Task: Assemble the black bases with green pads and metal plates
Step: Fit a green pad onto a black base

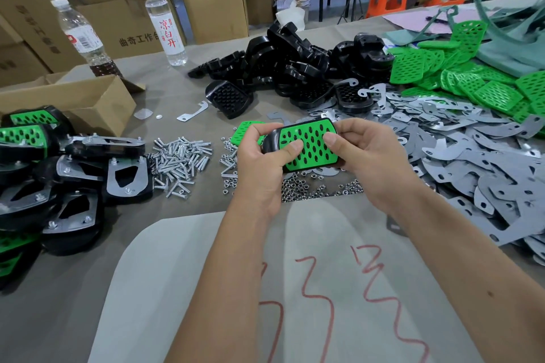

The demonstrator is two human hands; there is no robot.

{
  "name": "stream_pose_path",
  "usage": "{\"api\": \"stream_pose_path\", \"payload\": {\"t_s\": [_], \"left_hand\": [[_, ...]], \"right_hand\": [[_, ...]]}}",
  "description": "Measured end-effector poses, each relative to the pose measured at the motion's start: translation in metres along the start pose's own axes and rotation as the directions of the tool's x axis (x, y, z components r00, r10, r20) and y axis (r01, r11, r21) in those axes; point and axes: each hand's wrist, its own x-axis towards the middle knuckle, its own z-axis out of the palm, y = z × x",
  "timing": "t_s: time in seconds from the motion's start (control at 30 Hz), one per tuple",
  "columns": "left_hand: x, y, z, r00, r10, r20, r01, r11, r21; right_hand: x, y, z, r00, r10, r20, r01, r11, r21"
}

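Both hands hold one black base (270, 141) with a green perforated pad (309, 143) on top, above the table's middle. My left hand (261, 162) grips its left end, thumb pressing on the pad. My right hand (362, 156) grips the right end, its thumb also on the pad. Another loose green pad (243, 132) lies just behind my left hand. A heap of black bases (295, 68) sits farther back. Loose green pads (472, 76) are piled at the back right. Grey metal plates (472, 162) spread across the right side.
Screws (180, 160) and nuts (309, 186) lie in small piles by the hands. Finished assemblies (59, 180) are stacked at the left, beside an open cardboard box (88, 103). Two bottles (165, 23) and stacked cartons stand at the back. White fabric with red marks (295, 289) covers the near table.
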Motion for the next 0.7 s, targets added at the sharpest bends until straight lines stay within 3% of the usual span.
{"api": "stream_pose_path", "payload": {"t_s": [0.17, 0.33, 0.5, 0.7], "left_hand": [[0.003, 0.002, -0.005, 0.998, -0.046, 0.035, 0.049, 0.996, -0.072], [0.005, 0.002, -0.006, 0.995, -0.083, 0.058, 0.089, 0.989, -0.115], [0.008, -0.001, -0.005, 0.998, -0.045, 0.046, 0.048, 0.997, -0.058], [0.008, -0.007, 0.008, 1.000, -0.016, 0.000, 0.016, 1.000, -0.020]], "right_hand": [[0.001, 0.001, 0.004, 0.999, -0.043, -0.003, 0.043, 0.999, 0.016], [0.003, -0.004, -0.002, 1.000, 0.004, 0.021, -0.006, 0.996, 0.095], [0.003, -0.007, -0.008, 0.977, 0.100, 0.189, -0.114, 0.992, 0.063], [0.002, -0.005, 0.006, 0.997, 0.072, -0.031, -0.067, 0.987, 0.147]]}}
